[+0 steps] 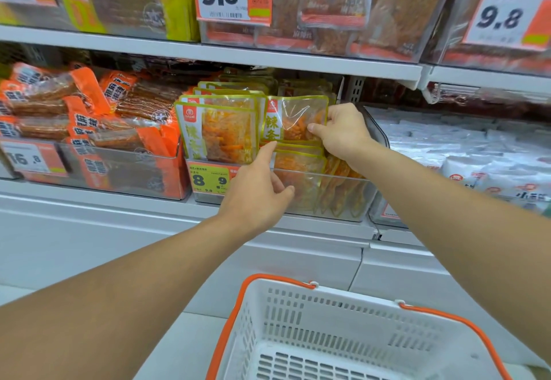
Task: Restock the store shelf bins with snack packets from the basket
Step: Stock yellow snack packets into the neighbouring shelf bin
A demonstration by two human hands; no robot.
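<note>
A clear shelf bin (343, 198) on the middle shelf holds several yellow-edged snack packets with orange strips. My right hand (340, 132) pinches the right side of one such packet (290, 119), held upright over the bin's right half. My left hand (256, 192) reaches to the bin's front, forefinger pointing up at that packet's lower left corner, the other fingers loosely curled against the packets lying below it. A row of upright packets (220, 132) fills the bin's left half. The white basket (343, 341) with orange handles sits below; the part I see holds nothing.
A bin of orange packets (98, 129) stands to the left, white packets (465, 153) to the right. The upper shelf (268, 57) carries red snack packs and 9.8 price tags. A yellow price label (210, 180) is on the bin's front.
</note>
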